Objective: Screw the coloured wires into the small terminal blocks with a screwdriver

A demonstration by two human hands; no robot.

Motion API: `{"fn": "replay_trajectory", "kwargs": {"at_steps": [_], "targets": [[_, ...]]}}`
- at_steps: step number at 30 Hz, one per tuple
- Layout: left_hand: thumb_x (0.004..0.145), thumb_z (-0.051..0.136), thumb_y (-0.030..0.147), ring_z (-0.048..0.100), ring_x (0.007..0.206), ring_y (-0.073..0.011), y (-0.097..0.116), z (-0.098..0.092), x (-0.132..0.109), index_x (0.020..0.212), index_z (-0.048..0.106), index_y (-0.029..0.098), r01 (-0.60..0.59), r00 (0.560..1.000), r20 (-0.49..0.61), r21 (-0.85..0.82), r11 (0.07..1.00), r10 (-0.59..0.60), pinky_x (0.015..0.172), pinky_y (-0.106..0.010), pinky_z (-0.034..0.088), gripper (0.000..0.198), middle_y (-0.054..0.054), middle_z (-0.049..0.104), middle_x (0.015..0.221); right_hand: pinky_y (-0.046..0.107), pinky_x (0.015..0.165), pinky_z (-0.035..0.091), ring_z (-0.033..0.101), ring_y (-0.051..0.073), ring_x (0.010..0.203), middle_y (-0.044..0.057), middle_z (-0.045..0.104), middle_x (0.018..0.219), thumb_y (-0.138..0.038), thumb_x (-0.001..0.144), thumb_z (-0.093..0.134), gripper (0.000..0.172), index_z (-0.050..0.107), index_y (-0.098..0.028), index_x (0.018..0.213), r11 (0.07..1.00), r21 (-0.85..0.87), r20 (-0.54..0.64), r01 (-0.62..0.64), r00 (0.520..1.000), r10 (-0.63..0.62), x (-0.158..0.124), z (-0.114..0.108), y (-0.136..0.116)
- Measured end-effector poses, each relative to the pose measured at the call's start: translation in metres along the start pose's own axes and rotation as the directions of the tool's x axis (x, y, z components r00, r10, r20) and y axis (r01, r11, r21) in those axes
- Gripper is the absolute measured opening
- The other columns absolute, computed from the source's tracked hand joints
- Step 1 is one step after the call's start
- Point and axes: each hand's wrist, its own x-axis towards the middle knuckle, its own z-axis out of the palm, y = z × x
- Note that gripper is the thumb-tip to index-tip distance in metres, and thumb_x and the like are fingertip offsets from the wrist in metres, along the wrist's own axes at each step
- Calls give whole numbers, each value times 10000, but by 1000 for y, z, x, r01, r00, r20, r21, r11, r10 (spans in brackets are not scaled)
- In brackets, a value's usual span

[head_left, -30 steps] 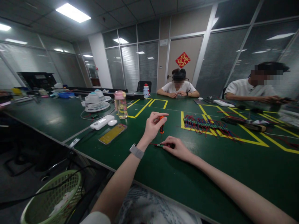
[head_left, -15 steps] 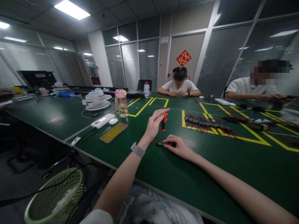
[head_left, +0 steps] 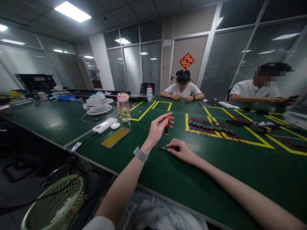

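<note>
Near edge: a green basket stands on the floor at left. On the green table, my left hand, wristband on its wrist, pinches the orange-handled screwdriver upright. Its fingers have regripped the handle since half a second ago, which I read as a turning stroke. My right hand stays pressed on the small green board under the tip, and a red wire trails left. The fingers cover most of the board, and the tip and any screw are too small to resolve. Farther right lies a bundle of wired boards. At the far side two seated people work, and I cannot make out what their hands hold.
</note>
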Motion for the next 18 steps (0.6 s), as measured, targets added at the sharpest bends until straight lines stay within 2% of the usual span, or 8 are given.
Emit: {"fn": "replay_trajectory", "kwargs": {"at_steps": [3,6,9,12,15,18], "targets": [[779,639,279,583,759,-115,1,0,-1,1063,654,183,-46,997,-61,129,991,54,677,-225,487,301,-46,623,923,257,614,427,532,130,666,47,580,791,-219,802,601,181,718,-156,924,1000,-4,-3,-3,1000,3,0,0,0],[791,626,293,579,875,-133,2,0,-1,999,686,194,-75,992,-84,195,978,93,721,-211,482,238,-61,604,1020,255,611,428,531,130,663,45,580,782,-221,796,608,183,718,-155,927,1000,2,-3,-7,1000,7,1,0,1],[868,503,308,603,939,-169,1,0,0,1080,654,206,-31,998,-54,35,999,33,753,-271,515,280,-80,602,1119,254,608,430,529,128,660,45,584,783,-229,793,615,181,717,-156,923,1000,13,-2,-11,1000,11,1,1,1],[851,534,314,638,845,-170,-1,1,0,1127,621,187,17,998,-57,-67,998,-21,732,-319,539,316,-81,650,1026,253,610,431,529,127,659,41,586,781,-234,789,622,173,719,-163,914,1000,19,-8,-11,1000,11,1,1,3],[774,646,308,622,763,-137,0,1,0,1038,663,171,-10,992,-124,51,999,16,686,-267,530,297,-56,657,916,251,607,430,528,125,652,39,585,773,-223,782,627,168,719,-159,907,1000,23,-12,-5,1000,5,1,2,5],[771,650,310,606,805,-126,1,0,0,970,695,180,-47,987,-147,151,987,69,687,-225,509,242,-56,634,976,250,600,427,530,125,650,41,586,777,-213,776,631,168,719,-153,906,1000,22,-12,-7,1000,7,1,2,6]]}}
